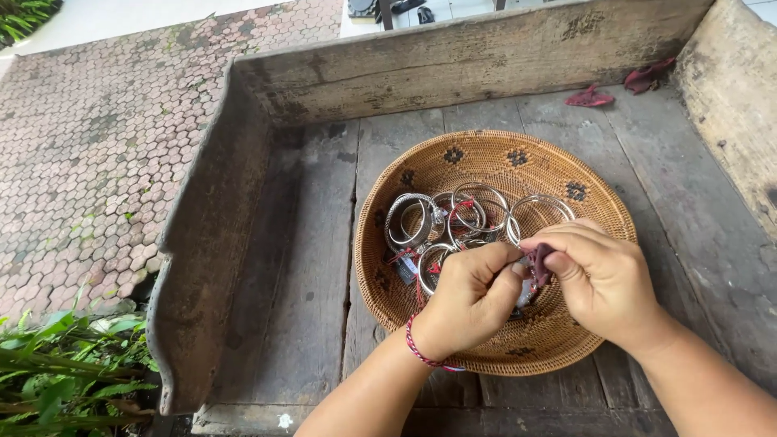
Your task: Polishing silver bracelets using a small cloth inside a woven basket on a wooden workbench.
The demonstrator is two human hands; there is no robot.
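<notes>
Both hands met over a woven basket (494, 158) of silver bangles (453, 222) on a wooden bench (307, 267). The right hand (603, 279) pinched a dark red cloth (541, 263); the left hand (469, 295) closed its grip beside it.

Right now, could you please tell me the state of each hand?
Left hand: closed, fingertips pinched on something too hidden to tell.
Right hand: closed, pinching a small dark maroon cloth scrap above the round woven basket.

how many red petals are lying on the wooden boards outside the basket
2: one crumpled red petal on the grey boards behind the woven basket, another at the far right corner. Others may be hidden.
</notes>
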